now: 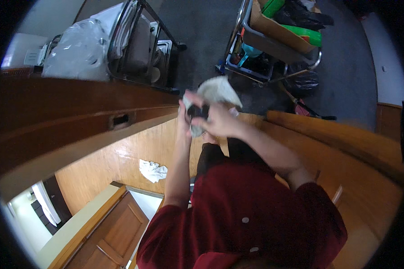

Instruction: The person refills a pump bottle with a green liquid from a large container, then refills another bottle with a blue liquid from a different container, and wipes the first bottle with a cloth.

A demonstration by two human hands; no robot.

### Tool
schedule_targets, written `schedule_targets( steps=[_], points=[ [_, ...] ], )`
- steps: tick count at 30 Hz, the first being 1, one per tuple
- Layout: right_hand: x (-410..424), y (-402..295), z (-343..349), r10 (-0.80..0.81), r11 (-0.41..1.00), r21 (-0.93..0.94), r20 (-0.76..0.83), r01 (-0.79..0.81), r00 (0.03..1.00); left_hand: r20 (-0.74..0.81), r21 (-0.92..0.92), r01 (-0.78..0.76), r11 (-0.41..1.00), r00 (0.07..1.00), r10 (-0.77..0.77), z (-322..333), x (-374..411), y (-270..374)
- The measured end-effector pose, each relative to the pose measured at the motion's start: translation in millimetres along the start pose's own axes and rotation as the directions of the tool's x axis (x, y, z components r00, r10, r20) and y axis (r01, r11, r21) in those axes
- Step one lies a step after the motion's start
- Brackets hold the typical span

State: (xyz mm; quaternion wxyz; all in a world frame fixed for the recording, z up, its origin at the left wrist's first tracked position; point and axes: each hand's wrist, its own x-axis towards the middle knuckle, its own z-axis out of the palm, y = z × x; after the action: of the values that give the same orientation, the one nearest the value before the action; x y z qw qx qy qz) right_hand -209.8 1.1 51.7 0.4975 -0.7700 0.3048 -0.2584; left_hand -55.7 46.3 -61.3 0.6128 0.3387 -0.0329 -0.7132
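Both my hands are together in front of my body, partly blurred. My right hand (219, 120) grips a small dark object (197, 111), its thumb lying across it; what the object is cannot be made out. My left hand (183, 116) closes from the other side around a pale cloth (220, 90) bunched against the dark object. The loose part of that cloth spreads beyond my knuckles, and another fold of it shows below them.
On the left runs a dark wooden door edge with a metal latch plate (121, 120). A wooden panel (323, 151) stands on the right. Ahead are a linen cart (112, 67) and a cleaning trolley (276, 50). A crumpled white cloth (153, 170) lies on the wooden floor (128, 148).
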Motion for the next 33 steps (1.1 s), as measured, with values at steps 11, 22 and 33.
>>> schedule_targets(
  steps=[11, 22, 33],
  points=[
    [-3.7, 375.2, 59.9, 0.601, 0.742, 0.314, 0.079, -0.592, 0.795, -0.277, -0.583, -0.048, 0.811, 0.950, -0.142, -261.9, -47.2, -184.0],
    [126.5, 737.9, 218.9, 0.570, 0.618, -0.545, -0.186, -0.567, 0.800, -0.559, -0.404, -0.134, 0.905, 0.820, -0.128, -296.0, -55.1, -199.2],
    [-35.2, 443.0, 182.7, 0.598, 0.769, -0.208, -0.099, -0.604, 0.796, -0.340, -0.546, -0.107, 0.831, 0.935, -0.103, -183.0, -107.8, -164.1]
  ],
)
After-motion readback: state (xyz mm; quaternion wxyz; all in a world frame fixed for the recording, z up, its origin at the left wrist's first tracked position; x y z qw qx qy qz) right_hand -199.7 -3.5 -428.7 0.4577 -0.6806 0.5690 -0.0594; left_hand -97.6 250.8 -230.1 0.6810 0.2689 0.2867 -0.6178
